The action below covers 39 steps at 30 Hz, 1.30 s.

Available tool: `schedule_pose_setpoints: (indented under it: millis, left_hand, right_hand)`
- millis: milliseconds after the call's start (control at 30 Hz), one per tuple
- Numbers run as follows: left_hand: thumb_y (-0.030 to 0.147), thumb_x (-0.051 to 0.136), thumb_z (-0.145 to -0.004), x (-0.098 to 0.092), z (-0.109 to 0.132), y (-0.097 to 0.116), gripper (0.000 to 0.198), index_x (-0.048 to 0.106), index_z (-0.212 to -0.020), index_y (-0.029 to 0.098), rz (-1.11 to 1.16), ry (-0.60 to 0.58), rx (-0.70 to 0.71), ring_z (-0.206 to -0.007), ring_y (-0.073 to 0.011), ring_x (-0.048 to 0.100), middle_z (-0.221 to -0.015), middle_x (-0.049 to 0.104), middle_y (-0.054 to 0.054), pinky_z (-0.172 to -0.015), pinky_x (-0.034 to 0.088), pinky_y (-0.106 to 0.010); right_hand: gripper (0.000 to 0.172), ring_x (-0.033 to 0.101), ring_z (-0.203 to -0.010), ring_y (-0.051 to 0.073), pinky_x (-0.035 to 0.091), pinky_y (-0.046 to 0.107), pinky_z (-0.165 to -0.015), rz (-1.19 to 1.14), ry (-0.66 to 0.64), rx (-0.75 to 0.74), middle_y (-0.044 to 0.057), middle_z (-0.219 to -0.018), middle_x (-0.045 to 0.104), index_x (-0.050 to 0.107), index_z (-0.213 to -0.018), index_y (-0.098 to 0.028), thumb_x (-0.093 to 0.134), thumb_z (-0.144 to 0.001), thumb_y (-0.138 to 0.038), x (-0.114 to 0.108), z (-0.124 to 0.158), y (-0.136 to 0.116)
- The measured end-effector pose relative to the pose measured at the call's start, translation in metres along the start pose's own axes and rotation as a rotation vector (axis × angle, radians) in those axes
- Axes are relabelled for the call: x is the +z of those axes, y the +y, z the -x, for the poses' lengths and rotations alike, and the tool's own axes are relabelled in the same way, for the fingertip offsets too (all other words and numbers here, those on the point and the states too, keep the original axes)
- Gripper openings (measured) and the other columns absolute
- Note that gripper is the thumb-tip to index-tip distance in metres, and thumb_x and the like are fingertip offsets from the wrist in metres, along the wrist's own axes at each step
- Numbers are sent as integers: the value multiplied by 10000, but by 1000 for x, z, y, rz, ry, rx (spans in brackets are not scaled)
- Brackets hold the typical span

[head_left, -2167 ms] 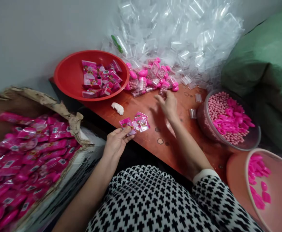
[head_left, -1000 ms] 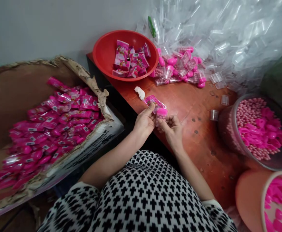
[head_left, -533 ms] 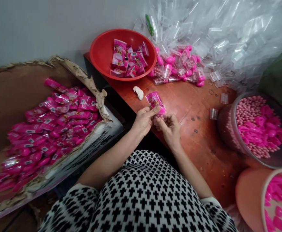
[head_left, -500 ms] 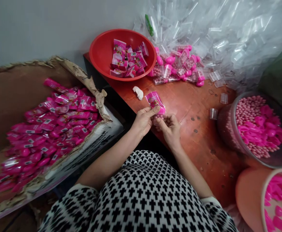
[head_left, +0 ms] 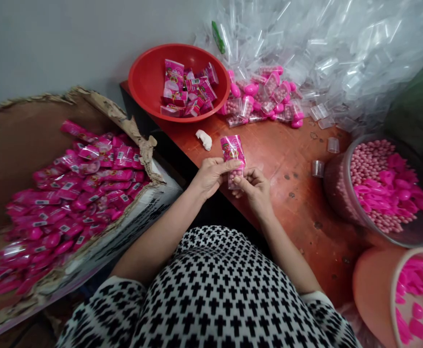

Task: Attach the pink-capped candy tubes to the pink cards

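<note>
Both hands meet over the near edge of the orange-red table, around a clear plastic tube (head_left: 232,183) of small pink candy balls. A printed pink wrapper (head_left: 232,143) covers the upper part of this tube. My left hand (head_left: 208,178) pinches the wrapper from the left, its thumb lying across the front. The tube's lower end is between the thumb and fingers of my right hand (head_left: 257,192). Some fingers of both hands are hidden behind the tube. A crumpled white lump (head_left: 204,139) lies on the table just beyond my left hand.
Wrapped tubes fill a torn cardboard box (head_left: 144,145) at left. A red bowl (head_left: 138,92) holds pink wrappers. Behind are filled tubes (head_left: 265,99) and heaped clear tubes (head_left: 327,53). At right stand a clear tub (head_left: 336,193) of candy balls and a peach bucket (head_left: 372,285) with pink caps.
The wrapper and tube have turned more upright between my hands, and more of the candy-filled lower end shows. My right thumb has shifted slightly. The whole view has moved a little.
</note>
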<state>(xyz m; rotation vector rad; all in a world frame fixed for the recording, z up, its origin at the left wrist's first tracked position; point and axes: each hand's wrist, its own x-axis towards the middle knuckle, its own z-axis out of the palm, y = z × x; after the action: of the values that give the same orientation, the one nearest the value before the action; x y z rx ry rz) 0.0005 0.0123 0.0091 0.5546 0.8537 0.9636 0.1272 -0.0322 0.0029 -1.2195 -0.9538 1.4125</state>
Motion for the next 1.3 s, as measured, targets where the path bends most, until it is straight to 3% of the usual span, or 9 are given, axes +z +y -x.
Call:
schedule_pose_setpoints:
  millis: [267,467,633,733,800,900,1000,1167,1300]
  left_hand:
    - [292,840,-581,2,7,-6,269,686,-629,77,25,-14,-10,-483,-115,552,-546,607,-33,-484,463,-259]
    - [270,846,-588,-1,9,-10,265,713,-705,73,147,64,15,-633,-108,627,-688,688,-66,-628,511,-229]
    - [247,861,-567,3,23,-16,245,697,-641,80,158,50,-11,-614,-90,622,-681,685,-47,-670,525,-230]
    - [300,842,-614,-4,40,-3,262,698,-723,110,183,118,117,-796,-173,695,-826,734,-85,-823,542,-317]
    - [475,766,-688,-17,50,11,355,696,-811,150,220,260,304,-954,-220,695,-956,745,-96,-926,519,-371]
    - [777,429,-767,-40,52,25,675,681,-1013,202,216,500,589,-1068,-217,665,-1086,728,-83,-986,493,-372]
    - [695,508,-796,-50,34,13,612,624,-1195,246,-177,466,637,-1156,-234,624,-1205,688,-87,-1038,447,-404]
    - [417,709,-774,-33,-8,-34,446,675,-1174,222,-1195,205,709,-1370,-323,409,-1382,563,-108,-1175,203,-529]
    - [317,627,-851,-28,-23,-54,259,709,-1093,277,-1444,214,742,-1384,-304,394,-1378,574,-46,-1171,200,-561]
  right_hand:
    - [258,600,-482,102,515,231,-468,-76,130,-32,-46,-639,674,581,-808,-213,764,-706,-363,4,-2,6]
    - [307,686,-765,136,594,309,-745,-126,107,-59,-6,-847,711,624,-921,-228,788,-685,-336,3,3,9]
    - [228,628,-602,78,557,214,-618,-129,134,-111,-59,-680,644,594,-756,-209,796,-679,-283,6,-4,8]
    - [256,646,-585,93,560,221,-576,-124,54,-82,-58,-674,663,591,-798,-204,793,-679,-307,8,-10,1]
    - [283,657,-573,105,558,223,-548,-123,45,-96,-52,-669,676,591,-822,-200,794,-675,-330,2,-13,-6]
    - [280,641,-527,94,528,199,-496,-89,123,-150,-40,-665,683,587,-809,-190,785,-694,-352,-16,-19,-15]
    - [272,625,-509,86,502,186,-467,-16,192,-152,-25,-670,688,581,-801,-185,762,-728,-374,-34,-22,-17]
    - [293,612,-494,90,505,203,-469,74,155,-107,-28,-650,671,578,-788,-185,745,-739,-420,-41,-20,-7]
    - [312,599,-503,101,495,224,-483,149,131,-83,-32,-631,652,563,-774,-193,727,-742,-457,-41,-20,2]
